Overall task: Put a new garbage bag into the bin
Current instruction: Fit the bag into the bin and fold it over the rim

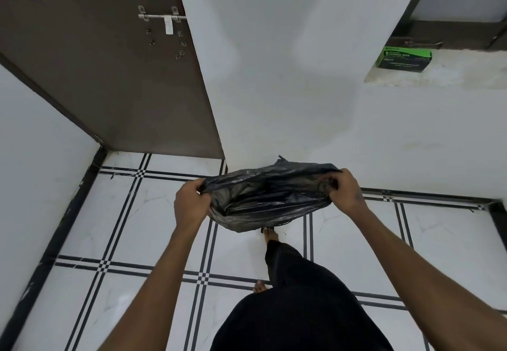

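Black garbage bag at centre, stretched mouth-open between both hands above the tiled floor. Left hand at 9 o'clock of the bag, fingers clamped on the rim; right hand at 3 o'clock, pinching the opposite rim. No bin in view. Thin, limp, glossy film — probably very light, slippery, easily torn if pulled hard; best held by the rim at opposite sides, as here. Green box on a ledge at 2 o'clock — lettering reads roughly "GARBAGE BAGS"; brand too small to read. Brown door with latch at 11 o'clock.
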A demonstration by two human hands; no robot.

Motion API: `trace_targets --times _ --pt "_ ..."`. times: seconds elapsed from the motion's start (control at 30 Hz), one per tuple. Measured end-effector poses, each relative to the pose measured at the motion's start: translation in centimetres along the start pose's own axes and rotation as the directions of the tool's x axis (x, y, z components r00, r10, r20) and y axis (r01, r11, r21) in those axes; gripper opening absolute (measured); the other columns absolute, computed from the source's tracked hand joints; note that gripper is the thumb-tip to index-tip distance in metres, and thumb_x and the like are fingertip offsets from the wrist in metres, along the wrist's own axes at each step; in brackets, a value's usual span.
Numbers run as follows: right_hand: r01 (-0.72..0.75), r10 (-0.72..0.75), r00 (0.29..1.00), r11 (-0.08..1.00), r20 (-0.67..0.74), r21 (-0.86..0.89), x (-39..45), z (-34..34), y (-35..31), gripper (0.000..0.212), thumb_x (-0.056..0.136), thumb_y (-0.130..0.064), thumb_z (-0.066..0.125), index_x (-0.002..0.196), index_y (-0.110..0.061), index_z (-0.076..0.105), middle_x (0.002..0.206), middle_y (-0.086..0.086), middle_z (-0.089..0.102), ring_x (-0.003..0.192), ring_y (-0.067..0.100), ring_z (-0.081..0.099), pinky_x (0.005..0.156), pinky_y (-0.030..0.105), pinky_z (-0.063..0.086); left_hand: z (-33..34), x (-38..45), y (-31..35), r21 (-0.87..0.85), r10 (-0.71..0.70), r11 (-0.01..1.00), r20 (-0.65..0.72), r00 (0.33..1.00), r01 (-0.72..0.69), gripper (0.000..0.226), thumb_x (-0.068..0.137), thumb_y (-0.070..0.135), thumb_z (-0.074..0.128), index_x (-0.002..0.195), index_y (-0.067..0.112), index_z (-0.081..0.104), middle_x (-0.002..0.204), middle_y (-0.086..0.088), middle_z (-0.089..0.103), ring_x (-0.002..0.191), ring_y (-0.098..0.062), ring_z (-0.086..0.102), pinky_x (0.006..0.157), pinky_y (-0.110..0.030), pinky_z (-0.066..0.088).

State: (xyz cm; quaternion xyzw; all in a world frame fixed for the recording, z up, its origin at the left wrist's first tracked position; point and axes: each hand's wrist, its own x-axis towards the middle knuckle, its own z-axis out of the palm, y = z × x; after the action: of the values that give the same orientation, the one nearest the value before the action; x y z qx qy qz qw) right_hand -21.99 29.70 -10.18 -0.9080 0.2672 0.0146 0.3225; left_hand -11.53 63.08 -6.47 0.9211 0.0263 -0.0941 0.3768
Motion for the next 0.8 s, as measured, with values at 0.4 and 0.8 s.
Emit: trace_targets --times 0.4,0.8 --pt "-0.012 0.012 0.949 1.000 0.314 -0.002 1.1 2.7 0.5 0.050 0.077 0.000 0.071 0.123 -0.018 0.066 0.120 0.006 0.064 0.110 0.025 0.061 0.091 0.030 0.049 3.0 1.9 0.7 0.041 -0.112 0.994 0.212 0.971 0.105 0.026 0.077 0.020 0.069 0.063 0.014 0.048 0.060 0.000 0.053 0.058 -0.019 0.047 0.055 -0.029 0.034" --pt "-0.061 0.050 0.942 0.998 0.333 0.022 5.4 7.8 2.3 0.041 0.079 -0.008 0.060 0.117 -0.023 0.063 0.110 0.005 0.062 0.103 0.025 0.061 0.088 0.033 0.053 9.8 5.9 0.3 0.070 -0.221 0.975 0.406 0.887 0.211 0.032 0.099 0.028 0.051 0.073 0.012 0.060 0.072 -0.004 0.062 0.069 -0.020 0.055 0.058 -0.028 0.037"
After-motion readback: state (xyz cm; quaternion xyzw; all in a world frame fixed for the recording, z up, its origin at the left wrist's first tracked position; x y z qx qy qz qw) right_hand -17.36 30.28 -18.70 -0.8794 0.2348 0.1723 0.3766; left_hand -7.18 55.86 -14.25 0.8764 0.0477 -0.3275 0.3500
